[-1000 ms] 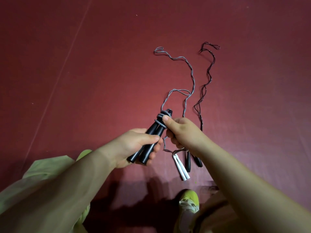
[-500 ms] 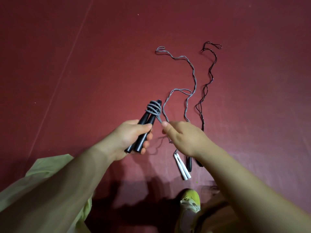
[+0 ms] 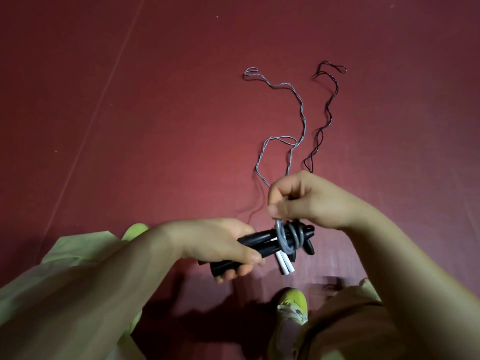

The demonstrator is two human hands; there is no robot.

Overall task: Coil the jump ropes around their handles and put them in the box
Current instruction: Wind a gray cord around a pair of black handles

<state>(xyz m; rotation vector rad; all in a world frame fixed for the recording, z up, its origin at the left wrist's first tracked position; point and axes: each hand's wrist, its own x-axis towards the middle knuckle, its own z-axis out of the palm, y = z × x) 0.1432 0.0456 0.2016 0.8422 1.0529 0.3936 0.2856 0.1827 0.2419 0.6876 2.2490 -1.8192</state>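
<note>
Gripping the pair of black handles (image 3: 259, 241) in my left hand (image 3: 215, 245), fingers curled round them, I hold their long axis nearly level, tips pointing right and slightly up. My right hand (image 3: 309, 198) pinches the grey rope (image 3: 287, 236), which loops in smooth, rubbery coils round the handles' far end. More of that thin, twisted cord trails away across the dull red floor (image 3: 155, 126). Beside it lies a black rope (image 3: 327, 110), wavy and slim, and two white handles (image 3: 285, 265), straight and stick-like, lie beneath my hands.
</note>
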